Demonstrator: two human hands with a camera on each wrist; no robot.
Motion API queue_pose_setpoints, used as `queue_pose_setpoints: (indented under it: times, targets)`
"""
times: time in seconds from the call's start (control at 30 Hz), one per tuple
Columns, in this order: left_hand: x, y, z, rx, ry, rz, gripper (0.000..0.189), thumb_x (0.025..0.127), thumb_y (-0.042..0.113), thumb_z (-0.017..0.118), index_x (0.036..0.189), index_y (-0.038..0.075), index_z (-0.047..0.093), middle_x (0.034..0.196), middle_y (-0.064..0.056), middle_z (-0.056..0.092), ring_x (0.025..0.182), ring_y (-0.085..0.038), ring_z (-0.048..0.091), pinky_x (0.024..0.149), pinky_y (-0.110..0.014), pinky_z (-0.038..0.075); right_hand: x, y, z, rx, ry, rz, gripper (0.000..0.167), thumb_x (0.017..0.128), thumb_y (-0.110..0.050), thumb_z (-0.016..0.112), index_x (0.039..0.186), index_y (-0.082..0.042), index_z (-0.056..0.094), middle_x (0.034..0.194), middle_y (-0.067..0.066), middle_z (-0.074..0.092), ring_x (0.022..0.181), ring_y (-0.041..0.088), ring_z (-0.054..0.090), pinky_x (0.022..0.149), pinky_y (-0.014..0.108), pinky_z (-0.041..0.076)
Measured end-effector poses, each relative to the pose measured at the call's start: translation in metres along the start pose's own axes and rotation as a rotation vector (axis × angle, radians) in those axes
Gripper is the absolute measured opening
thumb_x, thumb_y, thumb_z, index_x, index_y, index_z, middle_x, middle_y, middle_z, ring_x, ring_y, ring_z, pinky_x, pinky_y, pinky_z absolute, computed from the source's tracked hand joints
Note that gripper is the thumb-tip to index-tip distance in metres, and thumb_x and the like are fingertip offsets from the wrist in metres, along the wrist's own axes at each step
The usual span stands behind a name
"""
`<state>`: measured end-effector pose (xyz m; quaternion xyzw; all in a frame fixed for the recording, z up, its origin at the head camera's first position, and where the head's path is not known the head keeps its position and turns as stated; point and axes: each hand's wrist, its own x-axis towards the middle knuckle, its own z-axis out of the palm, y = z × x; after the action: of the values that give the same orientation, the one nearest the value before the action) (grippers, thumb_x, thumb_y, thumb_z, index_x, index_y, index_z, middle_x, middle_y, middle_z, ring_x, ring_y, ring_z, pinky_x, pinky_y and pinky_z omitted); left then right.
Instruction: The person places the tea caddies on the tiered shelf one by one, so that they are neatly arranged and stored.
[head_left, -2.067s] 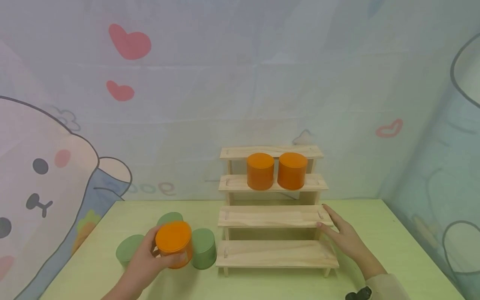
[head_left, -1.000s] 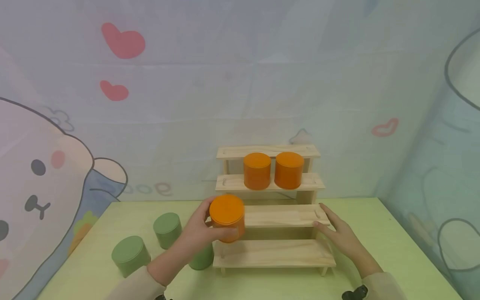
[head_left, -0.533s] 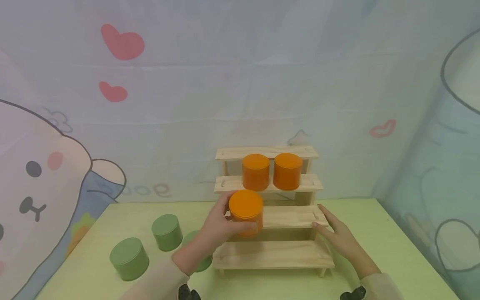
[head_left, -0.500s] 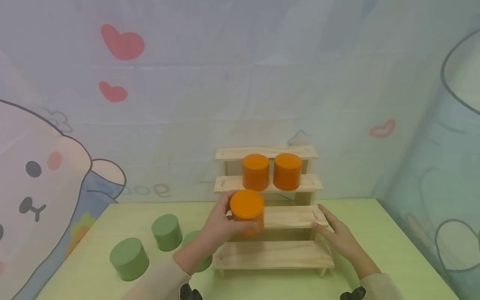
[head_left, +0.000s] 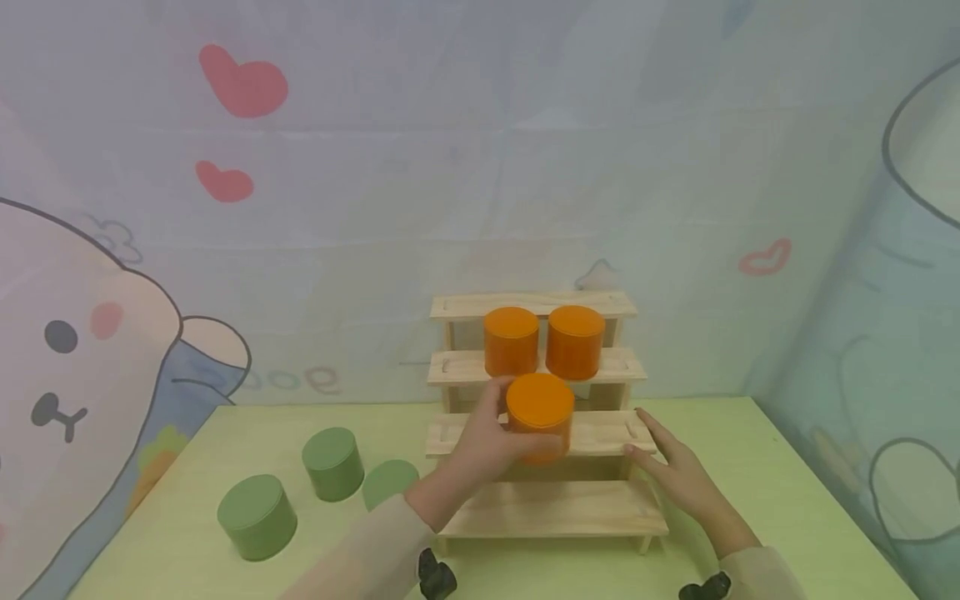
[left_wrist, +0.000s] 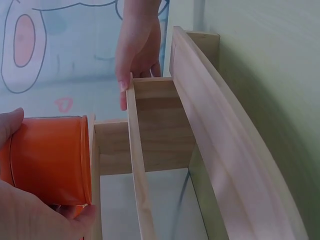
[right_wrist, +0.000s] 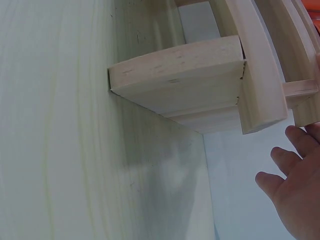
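Observation:
My left hand [head_left: 483, 442] grips an orange lidded canister [head_left: 540, 408], thumb in front and fingers behind. It is upright over the second tier from the bottom of a wooden stepped shelf [head_left: 551, 510]. In the left wrist view the orange canister [left_wrist: 47, 160] has one end close to a board; whether it touches cannot be told. My right hand [head_left: 684, 471] holds the right end of that same tier, thumb at the front edge and index finger at the back. In the right wrist view some fingers of the right hand [right_wrist: 297, 175] are spread off the wood.
Two more orange canisters [head_left: 512, 343] stand side by side on the tier above. Left of the shelf, several green canisters [head_left: 257, 517] stand on the pale green table [head_left: 187, 567]; my left forearm partly covers one. A printed cloth [head_left: 450, 167] hangs behind.
My left hand has carried the orange canister from beside the green ones on the table, up and rightward over the shelf's tier. The right hand has stayed on the shelf end.

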<state>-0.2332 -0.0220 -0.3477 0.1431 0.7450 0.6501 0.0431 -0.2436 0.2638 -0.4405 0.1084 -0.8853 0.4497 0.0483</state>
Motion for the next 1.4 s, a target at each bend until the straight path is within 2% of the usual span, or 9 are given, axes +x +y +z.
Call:
queue_pose_setpoints:
  times: [0.4, 0.7, 0.97, 1.13, 1.4]
  targets:
    - [0.020, -0.009, 0.028, -0.032, 0.020, -0.032, 0.084, 0.071, 0.019, 0.087, 0.139, 0.018, 0.039, 0.136, -0.002, 0.048, 0.124, -0.028, 0.048, 0.102, -0.049, 0.042, -0.001, 0.000, 0.000, 0.001, 0.004, 0.006, 0.070, 0.099, -0.039, 0.051, 0.154, -0.010, 0.019, 0.157, 0.025, 0.017, 0.140, 0.052, 0.018, 0.106, 0.070, 0.021]
    - [0.033, -0.016, 0.046, -0.056, 0.056, -0.037, 0.090, 0.069, 0.018, 0.088, 0.142, 0.014, 0.036, 0.140, -0.006, 0.046, 0.129, -0.030, 0.046, 0.107, -0.050, 0.037, -0.001, 0.001, 0.000, 0.007, 0.008, 0.008, 0.070, 0.099, -0.039, 0.051, 0.154, -0.009, 0.019, 0.156, 0.025, 0.018, 0.140, 0.051, 0.018, 0.106, 0.070, 0.020]
    - [0.039, -0.018, 0.055, -0.070, 0.043, 0.000, 0.080, 0.072, 0.014, 0.085, 0.137, 0.013, 0.039, 0.136, -0.004, 0.050, 0.126, -0.026, 0.048, 0.109, -0.049, 0.035, 0.000, 0.002, 0.000, 0.014, 0.004, 0.005, 0.070, 0.099, -0.038, 0.051, 0.154, -0.010, 0.019, 0.157, 0.024, 0.017, 0.140, 0.051, 0.017, 0.106, 0.071, 0.020]
    - [0.042, -0.020, 0.060, -0.069, 0.048, -0.005, 0.080, 0.072, 0.014, 0.085, 0.137, 0.012, 0.038, 0.137, -0.006, 0.049, 0.128, -0.026, 0.047, 0.111, -0.049, 0.032, 0.000, 0.002, 0.000, 0.014, 0.002, 0.008, 0.070, 0.099, -0.039, 0.051, 0.154, -0.010, 0.019, 0.157, 0.024, 0.017, 0.140, 0.051, 0.017, 0.105, 0.071, 0.020]
    - [0.045, -0.023, 0.065, -0.049, 0.055, -0.030, 0.085, 0.072, 0.015, 0.086, 0.140, 0.010, 0.035, 0.139, -0.007, 0.047, 0.128, -0.027, 0.046, 0.110, -0.049, 0.034, -0.001, 0.001, 0.000, 0.002, 0.006, 0.010, 0.070, 0.099, -0.039, 0.051, 0.154, -0.009, 0.019, 0.156, 0.024, 0.018, 0.140, 0.051, 0.018, 0.105, 0.071, 0.021]
